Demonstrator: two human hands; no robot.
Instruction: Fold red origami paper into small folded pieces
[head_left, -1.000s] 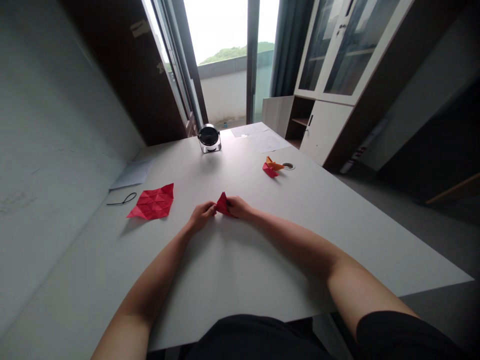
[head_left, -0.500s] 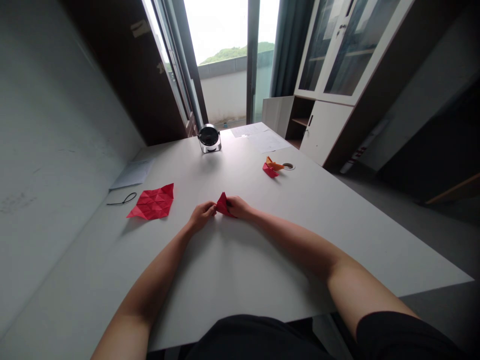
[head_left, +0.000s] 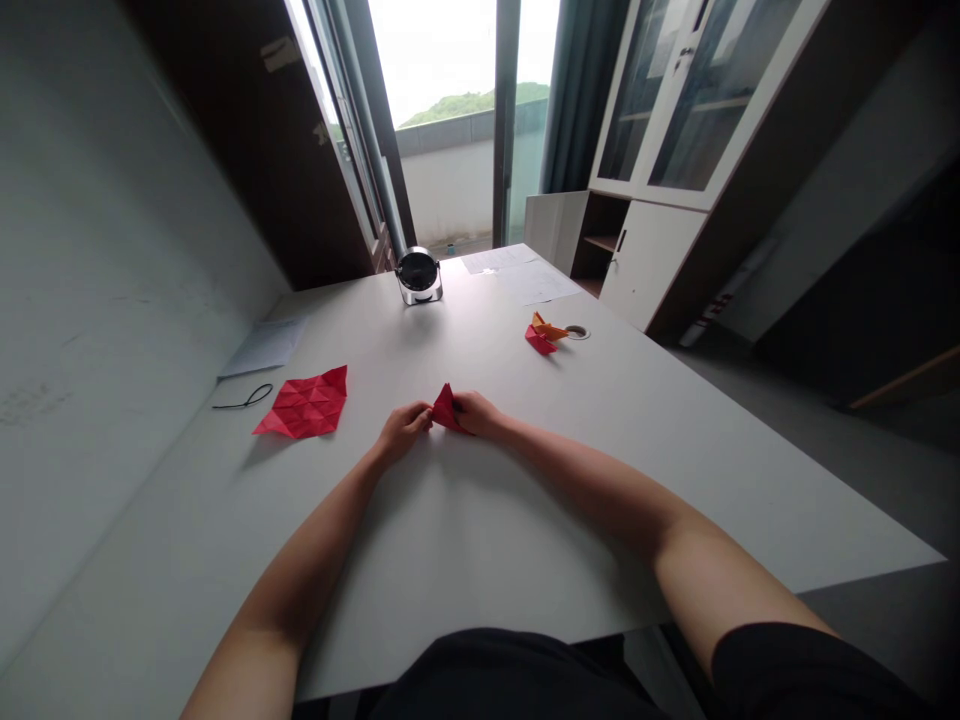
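Note:
A folded piece of red paper (head_left: 445, 408) is held between my two hands over the middle of the white table, with a pointed tip upward. My left hand (head_left: 406, 428) pinches its left corner, fingers closed. On the other side, my right hand (head_left: 478, 412) grips the paper's right part, hiding some of its folds. To the left lies a creased, opened sheet of red paper (head_left: 307, 403). Further back on the right, a folded orange paper figure (head_left: 549, 328) and a folded red paper figure (head_left: 539, 341) sit against each other.
A small round black-and-silver fan-like device (head_left: 418, 275) stands at the table's far edge. Near the wall are a black cable tie (head_left: 247, 398) and a pale sheet (head_left: 262, 347). White papers (head_left: 536, 282) lie far right, beyond a round cable hole (head_left: 577, 332).

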